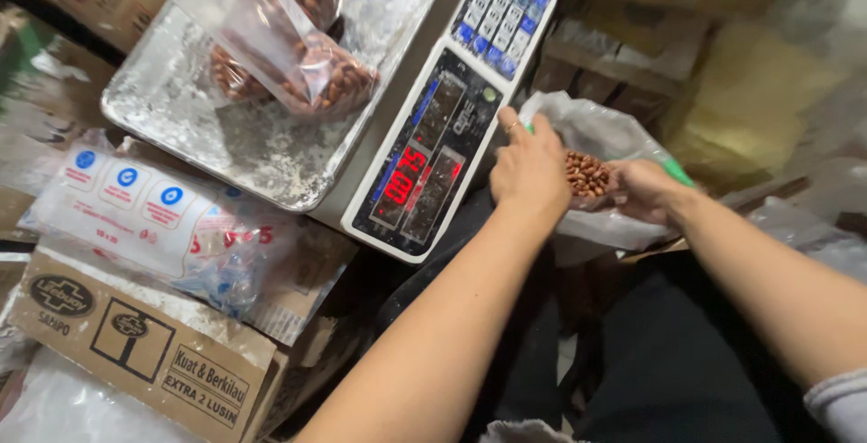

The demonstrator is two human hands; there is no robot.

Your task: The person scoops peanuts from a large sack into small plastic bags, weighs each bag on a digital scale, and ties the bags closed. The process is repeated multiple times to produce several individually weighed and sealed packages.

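Small grocery shop or stockroom: digital price-computing scale with bagged peanuts on pan; left of scale, plastic-bag packs, cardboard cartons; right, sacks.

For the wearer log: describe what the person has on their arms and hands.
Both forearms are bare. The left hand wears a thin ring on one finger. The right hand shows no jewellery. A light grey sleeve edge shows on the right arm near the elbow. No gloves or watch are visible.

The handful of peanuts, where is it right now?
In the head view, right of centre: the peanuts lie in the cupped right hand, over a clear plastic bag, just right of the left hand and the scale.
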